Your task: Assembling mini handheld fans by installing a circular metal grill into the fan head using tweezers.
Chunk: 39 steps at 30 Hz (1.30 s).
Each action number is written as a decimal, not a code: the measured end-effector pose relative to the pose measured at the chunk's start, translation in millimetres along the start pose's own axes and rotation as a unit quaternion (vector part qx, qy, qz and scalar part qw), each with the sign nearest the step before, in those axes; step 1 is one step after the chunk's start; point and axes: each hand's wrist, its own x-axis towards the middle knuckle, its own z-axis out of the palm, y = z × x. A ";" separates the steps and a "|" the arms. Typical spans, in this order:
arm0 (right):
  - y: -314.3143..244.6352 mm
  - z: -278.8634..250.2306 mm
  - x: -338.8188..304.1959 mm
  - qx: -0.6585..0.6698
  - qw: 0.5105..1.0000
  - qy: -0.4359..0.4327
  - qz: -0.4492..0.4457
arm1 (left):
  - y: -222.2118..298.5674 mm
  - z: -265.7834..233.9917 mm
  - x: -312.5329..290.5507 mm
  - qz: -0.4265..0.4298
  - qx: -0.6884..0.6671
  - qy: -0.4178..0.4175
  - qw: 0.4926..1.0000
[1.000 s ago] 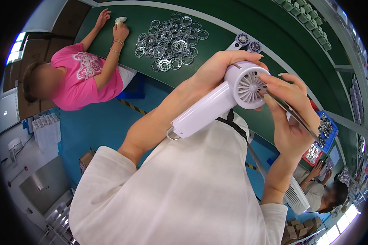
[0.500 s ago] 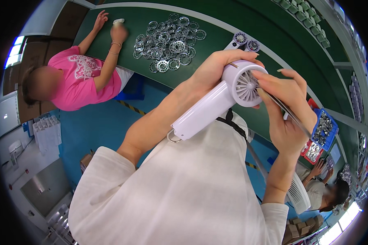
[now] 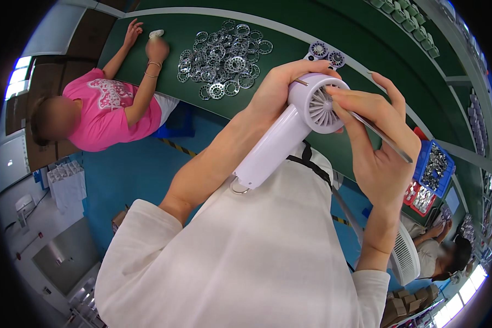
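My left hand (image 3: 276, 87) is wrapped round the head of a pale lavender handheld fan (image 3: 269, 146). The fan is tilted, its handle pointing down to the left, with a metal ring (image 3: 239, 187) at the handle's end. Its round, spoked front faces up to the right. Over that front, the fingertips of my right hand (image 3: 381, 131) are pinched together close to the hub. A thin, flat metal tool (image 3: 387, 139) runs back from those fingers across the palm. The tool's tip is hidden by the fingers and the fan, so whether it touches the spokes I cannot tell.
Many shiny rings (image 3: 224, 57) lie piled on the green table (image 3: 164, 60). Two round fan parts (image 3: 327, 53) sit beyond my hands. Blue (image 3: 436, 169) and red (image 3: 421, 198) bins of small parts stand at right. A co-worker in pink (image 3: 106, 109) sits left; another person is at right.
The fan and both hands have shifted slightly left and up. My right fingertips remain at the fan's front, and the metal tool has turned a little flatter. The co-worker at right has lowered their hands.
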 end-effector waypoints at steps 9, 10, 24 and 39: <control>1.7 11.9 -5.1 -0.019 1.000 0.018 0.017 | -1.8 -6.2 3.3 0.036 0.023 0.047 0.998; 3.6 13.2 -4.8 -0.018 1.000 0.017 0.017 | -1.5 -7.4 4.1 0.036 0.023 0.047 0.998; 1.5 6.2 -11.4 -0.039 0.999 0.002 -0.012 | -7.2 -1.9 4.9 0.052 0.045 0.069 0.995; -13.6 -37.1 -50.1 -0.020 0.989 0.005 -0.144 | -45.1 23.2 -13.4 0.019 0.076 0.005 0.997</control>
